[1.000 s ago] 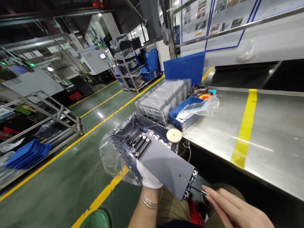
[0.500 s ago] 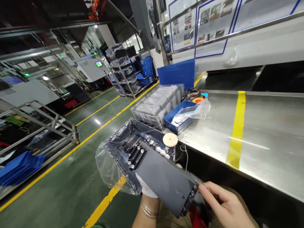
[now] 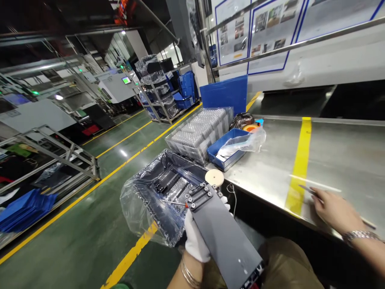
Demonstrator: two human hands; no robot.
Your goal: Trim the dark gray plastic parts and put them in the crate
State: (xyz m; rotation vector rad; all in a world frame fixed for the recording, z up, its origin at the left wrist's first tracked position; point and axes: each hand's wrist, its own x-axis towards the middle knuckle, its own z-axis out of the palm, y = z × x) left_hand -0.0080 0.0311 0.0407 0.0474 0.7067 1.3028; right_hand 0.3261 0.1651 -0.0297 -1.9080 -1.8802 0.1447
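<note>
A metal rack (image 3: pixel 66 148) stands on the factory floor at nine o'clock. At seven o'clock, a bin (image 3: pixel 144 200) lined with clear plastic holds black parts (image 3: pixel 164 180) and bubble wrap; a thin rod (image 3: pixel 173 203) with a red end crosses the bin, though whether it lies there or is held cannot be told. At six o'clock, a person's white-gloved left hand (image 3: pixel 196 241) is clasped around a long grey panel (image 3: pixel 227 241), which slants toward five o'clock, its bolted end uppermost near the bin. A bubble-wrapped stack (image 3: pixel 200 132) sits near center, a round cream disc (image 3: pixel 214 177) below it and a blue tray (image 3: pixel 227 154) just beside it at four o'clock. Across the steel table (image 3: pixel 267 172) runs a yellow stripe (image 3: pixel 300 160). At four o'clock, over the table, the bare right hand (image 3: pixel 335 210) pinches a slim tool (image 3: pixel 306 188), fingers pressed together, its tip pointing to ten.
</note>
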